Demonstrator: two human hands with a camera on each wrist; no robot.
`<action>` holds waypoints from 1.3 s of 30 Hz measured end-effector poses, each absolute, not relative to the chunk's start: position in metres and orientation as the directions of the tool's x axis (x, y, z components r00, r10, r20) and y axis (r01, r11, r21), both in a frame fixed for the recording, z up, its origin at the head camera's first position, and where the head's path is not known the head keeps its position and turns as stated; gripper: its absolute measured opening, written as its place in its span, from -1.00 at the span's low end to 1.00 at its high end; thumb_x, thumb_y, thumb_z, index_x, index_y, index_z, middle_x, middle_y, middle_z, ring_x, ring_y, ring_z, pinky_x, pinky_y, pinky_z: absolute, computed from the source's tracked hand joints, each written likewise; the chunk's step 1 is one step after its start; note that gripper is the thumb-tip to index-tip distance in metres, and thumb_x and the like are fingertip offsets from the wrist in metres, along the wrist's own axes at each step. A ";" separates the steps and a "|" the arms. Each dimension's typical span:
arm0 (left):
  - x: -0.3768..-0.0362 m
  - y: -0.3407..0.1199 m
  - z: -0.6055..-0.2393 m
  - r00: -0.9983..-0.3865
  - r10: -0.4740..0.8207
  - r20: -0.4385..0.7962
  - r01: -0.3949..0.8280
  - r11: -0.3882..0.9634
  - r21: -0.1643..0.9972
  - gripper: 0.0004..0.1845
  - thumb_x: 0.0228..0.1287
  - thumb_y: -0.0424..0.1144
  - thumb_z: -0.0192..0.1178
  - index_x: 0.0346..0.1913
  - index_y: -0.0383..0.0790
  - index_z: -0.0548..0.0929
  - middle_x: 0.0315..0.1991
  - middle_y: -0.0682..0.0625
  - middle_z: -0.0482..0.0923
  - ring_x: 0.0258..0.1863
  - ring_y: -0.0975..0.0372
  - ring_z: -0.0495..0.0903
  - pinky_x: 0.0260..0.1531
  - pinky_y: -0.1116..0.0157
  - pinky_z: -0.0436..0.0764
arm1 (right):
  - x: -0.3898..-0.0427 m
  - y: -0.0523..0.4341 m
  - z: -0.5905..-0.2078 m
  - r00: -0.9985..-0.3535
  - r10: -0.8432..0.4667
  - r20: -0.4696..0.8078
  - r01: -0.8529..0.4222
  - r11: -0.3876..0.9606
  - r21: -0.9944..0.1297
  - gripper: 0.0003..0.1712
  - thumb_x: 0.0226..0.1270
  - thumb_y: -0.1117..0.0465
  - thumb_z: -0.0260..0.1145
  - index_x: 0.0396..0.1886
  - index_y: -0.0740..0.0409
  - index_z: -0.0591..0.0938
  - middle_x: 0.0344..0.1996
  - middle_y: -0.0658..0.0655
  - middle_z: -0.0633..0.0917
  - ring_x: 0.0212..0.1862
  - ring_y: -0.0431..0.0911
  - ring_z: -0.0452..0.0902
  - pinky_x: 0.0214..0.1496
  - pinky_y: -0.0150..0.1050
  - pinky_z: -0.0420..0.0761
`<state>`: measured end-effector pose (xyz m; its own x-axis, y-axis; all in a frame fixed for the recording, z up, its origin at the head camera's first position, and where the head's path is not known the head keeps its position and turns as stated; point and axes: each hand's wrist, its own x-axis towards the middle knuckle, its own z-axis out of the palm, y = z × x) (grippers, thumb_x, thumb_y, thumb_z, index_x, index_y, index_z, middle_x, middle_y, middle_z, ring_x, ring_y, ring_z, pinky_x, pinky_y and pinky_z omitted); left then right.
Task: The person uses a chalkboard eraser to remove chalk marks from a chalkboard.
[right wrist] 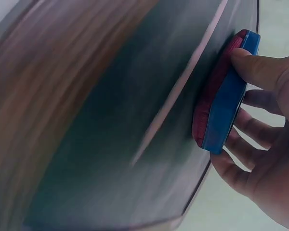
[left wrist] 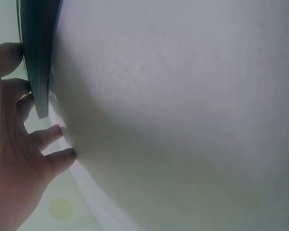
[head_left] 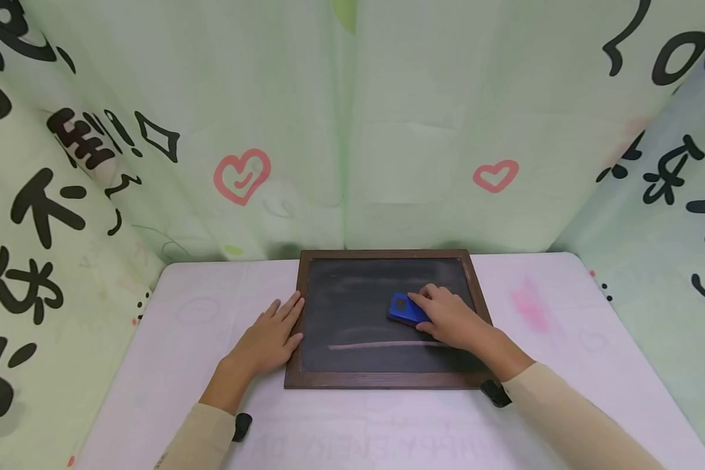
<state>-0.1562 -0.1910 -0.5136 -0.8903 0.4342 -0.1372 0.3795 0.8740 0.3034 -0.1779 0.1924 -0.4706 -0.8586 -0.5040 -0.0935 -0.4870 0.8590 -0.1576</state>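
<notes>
**Eraser on the chalkboard, frame steadied from the side**

From my seat I take the chalkboard (head_left: 382, 313) as my landmark: it lies flat on the white table (head_left: 552, 365), its long edge toward the person. The blue eraser (head_left: 404, 308) sits on the slate right of the board's centre, just above a pale chalk line (head_left: 382, 344) that runs across the board's lower part.

I judge the eraser to be light and easy to steer: the right wrist view shows a stiff blue plastic back (right wrist: 229, 101) over a soft red pad (right wrist: 209, 96) that lies against the slate. The pad should drag a little on the chalky surface, so I would hold it by the hard back, thumb on one long side and fingers on the other. The board looks rigid, with a wooden frame (head_left: 382, 380), and probably light enough to slide on the cloth unless held.

The right hand (head_left: 452, 318) lies over the eraser, reaching in from the board's lower right corner; its thumb and curled fingers pinch the blue back from opposite sides, wrist low over the slate.

The left hand (head_left: 270, 336) lies flat on the table at the board's left edge, fingers straight and slightly spread, their tips against the frame. In the left wrist view the fingers (left wrist: 48, 137) touch that edge.
</notes>
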 end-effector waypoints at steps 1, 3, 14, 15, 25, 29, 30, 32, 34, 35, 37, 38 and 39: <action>-0.156 -0.191 -0.514 -0.890 0.434 -0.138 0.380 0.875 0.300 -0.27 0.65 0.01 -0.06 0.69 -0.14 -0.01 0.71 -0.02 -0.13 0.63 -0.23 0.01 0.51 -0.28 0.19 | -0.178 0.187 -0.471 -0.858 -0.504 -0.100 -0.486 0.860 -0.156 -0.28 0.37 0.10 0.47 0.44 0.30 0.50 0.12 0.31 0.59 0.11 0.19 0.57 0.08 0.16 0.66; -0.156 -0.191 -0.514 -0.890 0.434 -0.137 0.382 0.876 0.295 -0.27 0.65 0.01 -0.06 0.69 -0.14 -0.02 0.71 -0.02 -0.13 0.63 -0.23 0.01 0.51 -0.27 0.19 | -0.179 0.177 -0.471 -0.857 -0.505 -0.106 -0.487 0.860 -0.154 -0.27 0.38 0.08 0.47 0.44 0.30 0.49 0.12 0.30 0.59 0.11 0.18 0.56 0.08 0.14 0.66; -0.156 -0.192 -0.512 -0.890 0.435 -0.135 0.382 0.875 0.298 -0.27 0.65 0.00 -0.06 0.69 -0.14 -0.02 0.71 -0.01 -0.15 0.63 -0.23 0.01 0.51 -0.27 0.18 | -0.181 0.120 -0.472 -0.822 -0.554 -0.134 -0.542 0.832 -0.117 -0.22 0.43 -0.03 0.42 0.50 0.26 0.45 0.16 0.26 0.56 0.14 0.12 0.53 0.08 0.04 0.66; -0.156 -0.192 -0.512 -0.890 0.436 -0.135 0.384 0.875 0.294 -0.27 0.65 0.00 -0.06 0.69 -0.13 -0.02 0.71 -0.01 -0.14 0.63 -0.22 0.01 0.52 -0.27 0.18 | -0.182 0.115 -0.472 -0.818 -0.557 -0.144 -0.546 0.830 -0.112 -0.22 0.44 -0.04 0.41 0.51 0.25 0.44 0.17 0.25 0.56 0.15 0.12 0.53 0.09 0.03 0.66; -0.159 -0.191 -0.513 -0.891 0.433 -0.137 0.387 0.882 0.270 -0.27 0.64 -0.02 -0.05 0.69 -0.12 -0.03 0.71 0.00 -0.14 0.63 -0.22 0.03 0.50 -0.25 0.22 | -0.184 0.062 -0.468 -0.781 -0.596 -0.186 -0.597 0.800 -0.059 -0.21 0.48 -0.10 0.35 0.54 0.17 0.41 0.25 0.20 0.54 0.22 0.06 0.52 0.17 -0.01 0.66; -0.158 -0.191 -0.511 -0.891 0.433 -0.135 0.387 0.882 0.270 -0.26 0.63 -0.02 -0.03 0.69 -0.13 -0.01 0.71 -0.01 -0.12 0.62 -0.23 0.04 0.49 -0.26 0.24 | -0.182 0.048 -0.468 -0.774 -0.609 -0.174 -0.611 0.790 -0.044 -0.23 0.48 -0.09 0.35 0.54 0.13 0.42 0.28 0.18 0.53 0.25 0.06 0.51 0.19 0.00 0.65; -0.158 -0.191 -0.510 -0.891 0.433 -0.136 0.388 0.883 0.265 -0.26 0.63 -0.01 -0.04 0.69 -0.13 -0.01 0.71 -0.01 -0.12 0.62 -0.23 0.05 0.49 -0.26 0.24 | -0.181 0.046 -0.468 -0.771 -0.615 -0.167 -0.617 0.786 -0.041 -0.24 0.47 -0.09 0.36 0.54 0.12 0.42 0.28 0.17 0.53 0.24 0.06 0.51 0.18 -0.01 0.65; -0.158 -0.191 -0.510 -0.891 0.434 -0.133 0.390 0.882 0.264 -0.26 0.63 -0.02 -0.03 0.69 -0.15 -0.01 0.71 -0.02 -0.11 0.61 -0.23 0.06 0.48 -0.26 0.25 | -0.180 0.042 -0.468 -0.761 -0.630 -0.152 -0.632 0.774 -0.040 -0.25 0.47 -0.07 0.36 0.54 0.11 0.43 0.28 0.16 0.53 0.22 0.05 0.52 0.16 -0.02 0.66; -0.158 -0.191 -0.510 -0.891 0.436 -0.131 0.391 0.881 0.267 -0.26 0.63 -0.02 -0.03 0.68 -0.16 0.00 0.71 -0.03 -0.09 0.61 -0.24 0.07 0.48 -0.27 0.26 | -0.179 0.041 -0.469 -0.749 -0.648 -0.139 -0.650 0.759 -0.041 -0.26 0.47 -0.06 0.37 0.53 0.09 0.43 0.27 0.15 0.54 0.21 0.05 0.52 0.13 -0.02 0.66; -0.157 -0.191 -0.510 -0.891 0.434 -0.135 0.389 0.881 0.268 -0.26 0.63 -0.01 -0.04 0.68 -0.16 -0.01 0.71 -0.03 -0.10 0.61 -0.24 0.06 0.48 -0.26 0.25 | -0.178 0.040 -0.470 -0.742 -0.657 -0.134 -0.658 0.752 -0.043 -0.27 0.47 -0.05 0.37 0.53 0.08 0.44 0.27 0.15 0.54 0.20 0.05 0.52 0.12 -0.02 0.66; -0.157 -0.190 -0.511 -0.890 0.433 -0.142 0.385 0.881 0.274 -0.26 0.63 -0.01 -0.05 0.69 -0.15 -0.02 0.71 -0.02 -0.12 0.62 -0.23 0.05 0.49 -0.27 0.24 | -0.177 0.041 -0.471 -0.727 -0.673 -0.132 -0.674 0.737 -0.049 -0.28 0.47 -0.03 0.38 0.53 0.06 0.44 0.28 0.14 0.53 0.20 0.04 0.52 0.11 -0.03 0.66; -0.157 -0.190 -0.511 -0.890 0.434 -0.142 0.385 0.880 0.278 -0.26 0.63 -0.02 -0.04 0.69 -0.15 -0.01 0.71 -0.02 -0.12 0.62 -0.24 0.05 0.49 -0.27 0.24 | -0.177 0.042 -0.471 -0.721 -0.680 -0.134 -0.680 0.732 -0.052 -0.28 0.47 -0.03 0.38 0.53 0.05 0.44 0.28 0.13 0.53 0.20 0.04 0.51 0.11 -0.03 0.66; -0.156 -0.190 -0.511 -0.889 0.435 -0.142 0.385 0.879 0.281 -0.27 0.63 -0.02 -0.04 0.68 -0.16 -0.01 0.71 -0.02 -0.12 0.62 -0.24 0.05 0.48 -0.28 0.24 | -0.177 0.043 -0.471 -0.715 -0.685 -0.136 -0.685 0.726 -0.055 -0.28 0.46 -0.02 0.39 0.53 0.04 0.45 0.28 0.13 0.53 0.20 0.04 0.51 0.11 -0.03 0.66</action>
<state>-0.1562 -0.1900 -0.5108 -0.8892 0.4347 -0.1423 0.3848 0.8791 0.2813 -0.1768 0.0426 -0.4709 -0.7155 -0.6852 -0.1363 -0.6852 0.7263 -0.0547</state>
